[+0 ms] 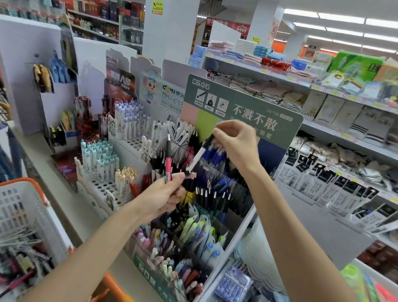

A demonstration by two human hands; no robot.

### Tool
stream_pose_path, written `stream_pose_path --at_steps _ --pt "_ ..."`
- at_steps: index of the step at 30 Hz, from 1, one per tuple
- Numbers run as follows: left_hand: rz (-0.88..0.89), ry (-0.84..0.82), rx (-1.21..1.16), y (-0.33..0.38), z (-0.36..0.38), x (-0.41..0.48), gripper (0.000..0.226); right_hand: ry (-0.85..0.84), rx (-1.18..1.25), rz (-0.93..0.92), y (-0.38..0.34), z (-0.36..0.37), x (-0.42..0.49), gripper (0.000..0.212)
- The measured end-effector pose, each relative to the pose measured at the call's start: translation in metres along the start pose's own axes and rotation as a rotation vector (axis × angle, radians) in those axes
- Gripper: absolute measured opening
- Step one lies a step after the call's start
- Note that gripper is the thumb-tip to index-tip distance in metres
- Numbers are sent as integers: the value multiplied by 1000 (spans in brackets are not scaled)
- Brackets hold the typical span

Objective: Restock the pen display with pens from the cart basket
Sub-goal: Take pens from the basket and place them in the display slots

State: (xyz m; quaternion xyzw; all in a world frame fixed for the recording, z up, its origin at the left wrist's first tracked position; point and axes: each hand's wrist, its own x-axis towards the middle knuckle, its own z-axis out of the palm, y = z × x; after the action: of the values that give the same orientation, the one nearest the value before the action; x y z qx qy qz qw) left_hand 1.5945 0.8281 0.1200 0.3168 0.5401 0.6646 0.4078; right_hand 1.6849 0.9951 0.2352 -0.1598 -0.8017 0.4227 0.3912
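Note:
My left hand (163, 192) grips a pink pen (168, 163) upright, with another dark pen end beside it, in front of the tiered pen display (245, 101). My right hand (236, 142) is raised above the display's upper rows and pinches the top of a white-and-blue pen (198, 157), which hangs tilted down toward my left hand. Blue and black pens (214, 157) fill the upper slots; pastel pens (172, 247) fill the lower ones. The white cart basket (37, 207) with an orange rim sits at lower left, with loose pens (11, 261) in its bottom.
More pen stands (107, 162) with white and teal pens line the counter to the left. Shelves (343, 140) of socks and towels run along the right. Packaged stationery (234, 289) lies at lower right. A white pillar (171, 16) rises behind the displays.

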Motion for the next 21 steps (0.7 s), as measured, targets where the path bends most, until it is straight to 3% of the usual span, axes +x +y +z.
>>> stream_pose_path --at_steps 4,7,11,15,21 --pt "28 397 151 -8 -29 -7 35 109 22 -51 0 15 13 7" --pt "-2 557 191 -11 -44 -9 51 73 -67 -111 3 44 17 6" --pt "7 572 86 -7 -56 -14 60 5 -231 -155 21 84 23 7" --pt "28 570 -56 -2 -66 -20 52 -37 -309 -142 35 107 27 8" --pt "27 585 -62 -3 -75 -21 40 -33 -345 -153 38 120 28 9"
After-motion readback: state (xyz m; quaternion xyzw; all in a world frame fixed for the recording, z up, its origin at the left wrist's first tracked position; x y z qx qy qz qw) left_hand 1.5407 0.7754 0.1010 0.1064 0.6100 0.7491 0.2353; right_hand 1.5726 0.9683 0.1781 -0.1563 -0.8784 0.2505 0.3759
